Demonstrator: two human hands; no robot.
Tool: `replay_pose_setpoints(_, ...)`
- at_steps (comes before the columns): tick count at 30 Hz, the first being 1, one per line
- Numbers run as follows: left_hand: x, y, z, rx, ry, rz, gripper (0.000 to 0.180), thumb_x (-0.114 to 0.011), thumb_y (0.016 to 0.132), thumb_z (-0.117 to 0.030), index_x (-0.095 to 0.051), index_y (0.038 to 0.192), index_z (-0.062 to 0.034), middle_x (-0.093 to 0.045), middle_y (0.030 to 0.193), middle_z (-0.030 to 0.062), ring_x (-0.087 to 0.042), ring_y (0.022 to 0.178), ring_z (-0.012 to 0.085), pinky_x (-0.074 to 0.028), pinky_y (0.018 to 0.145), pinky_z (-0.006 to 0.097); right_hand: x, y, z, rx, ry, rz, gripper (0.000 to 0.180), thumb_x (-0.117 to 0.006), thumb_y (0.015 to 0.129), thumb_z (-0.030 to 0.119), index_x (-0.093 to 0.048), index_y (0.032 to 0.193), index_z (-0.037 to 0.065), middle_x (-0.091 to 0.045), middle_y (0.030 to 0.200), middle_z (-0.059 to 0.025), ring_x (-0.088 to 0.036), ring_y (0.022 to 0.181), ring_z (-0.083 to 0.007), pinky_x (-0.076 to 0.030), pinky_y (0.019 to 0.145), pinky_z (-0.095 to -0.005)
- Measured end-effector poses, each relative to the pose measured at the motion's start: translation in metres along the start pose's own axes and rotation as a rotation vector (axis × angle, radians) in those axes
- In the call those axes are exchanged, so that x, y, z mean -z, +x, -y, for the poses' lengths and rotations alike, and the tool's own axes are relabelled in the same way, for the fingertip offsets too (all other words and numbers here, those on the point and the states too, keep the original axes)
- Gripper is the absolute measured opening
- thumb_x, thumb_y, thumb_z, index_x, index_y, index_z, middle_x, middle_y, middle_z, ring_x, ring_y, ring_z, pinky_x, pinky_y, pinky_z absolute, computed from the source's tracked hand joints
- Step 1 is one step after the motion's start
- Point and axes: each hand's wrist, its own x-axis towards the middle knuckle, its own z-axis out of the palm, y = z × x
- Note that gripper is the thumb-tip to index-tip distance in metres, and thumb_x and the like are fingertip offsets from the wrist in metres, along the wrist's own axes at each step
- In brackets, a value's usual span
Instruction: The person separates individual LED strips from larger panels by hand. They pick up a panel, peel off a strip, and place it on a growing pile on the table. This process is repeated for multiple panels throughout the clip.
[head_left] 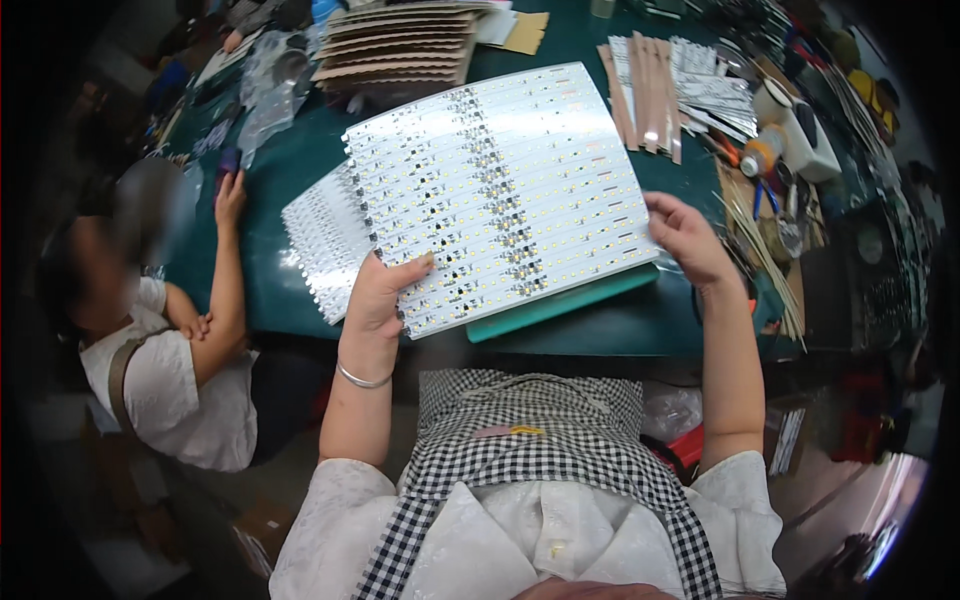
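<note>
A large white LED circuit board panel (560, 180), lined with rows of small yellowish LEDs and dark components, is held up in front of me, tilted above the table. My left hand (385, 285) grips its lower left edge, thumb on top and fingers hidden underneath. At the right edge my right hand (690, 235) curls round the border, its fingertips partly behind the panel. Under the panel's near edge shows a flat green tray-like piece (570, 300). Another white LED panel (325, 240) lies on the table at the left, partly covered by the held one.
A stack of brown cardboard sheets (395, 50) stands at the back. Brown and white strips (660, 95) lie at the far right, near an orange-capped bottle (763, 150) and thin sticks (770, 260). At left a co-worker's hand (230, 195) holds a dark object on the green table (270, 320).
</note>
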Motion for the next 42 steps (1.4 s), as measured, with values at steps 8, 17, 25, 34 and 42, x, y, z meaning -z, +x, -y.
replay_pose_setpoints(8,0.009,0.021,0.024,0.121,0.134,0.005,0.058,-0.066,0.071,0.006,-0.046,0.126,0.0067,-0.060,0.119,0.0182,-0.061,0.106,0.0260,-0.050,0.090,0.038,-0.020,-0.038,-0.032,-0.051,0.211,-0.145,0.030,-0.053,0.093,0.010,-0.053,0.119,-0.005,-0.065,0.106,-0.0096,-0.062,0.094,-0.0121,-0.047,0.086,-0.0258)
replay_pose_setpoints(17,0.000,0.013,0.018,0.030,0.223,0.082,0.074,-0.080,0.065,-0.004,-0.044,0.129,0.0048,-0.058,0.121,0.0147,-0.057,0.111,0.0250,-0.046,0.097,0.036,-0.013,-0.024,-0.015,-0.038,-0.070,-0.128,0.024,-0.052,0.093,0.007,-0.055,0.114,-0.004,-0.067,0.097,-0.0073,-0.062,0.088,-0.0099,-0.047,0.081,-0.0246)
replay_pose_setpoints(25,0.006,-0.013,0.023,-0.004,0.364,0.076,0.077,-0.082,0.062,0.000,-0.043,0.129,0.0045,-0.058,0.121,0.0124,-0.057,0.111,0.0211,-0.045,0.097,0.034,-0.010,-0.029,-0.019,-0.002,-0.123,-0.150,0.026,-0.057,0.087,-0.001,-0.054,0.112,-0.006,-0.067,0.097,-0.0080,-0.062,0.088,-0.0101,-0.048,0.079,-0.0234)
replay_pose_setpoints(34,-0.003,-0.020,0.023,-0.056,0.462,-0.026,0.066,-0.077,0.067,0.004,-0.045,0.125,0.0055,-0.059,0.118,0.0136,-0.059,0.107,0.0203,-0.047,0.094,0.033,-0.001,-0.025,0.005,-0.024,-0.166,-0.028,0.046,-0.064,0.076,-0.009,-0.049,0.118,-0.002,-0.066,0.099,-0.0091,-0.063,0.089,-0.0128,-0.051,0.078,-0.0258)
replay_pose_setpoints(42,-0.007,-0.029,0.028,-0.066,0.557,-0.107,0.059,-0.074,0.071,0.003,-0.045,0.123,0.0060,-0.059,0.115,0.0144,-0.061,0.101,0.0201,-0.049,0.091,0.033,0.013,-0.021,-0.002,0.009,-0.305,0.094,0.047,-0.069,0.072,-0.007,-0.050,0.114,0.001,-0.065,0.099,-0.0051,-0.062,0.088,-0.0108,-0.050,0.077,-0.0253)
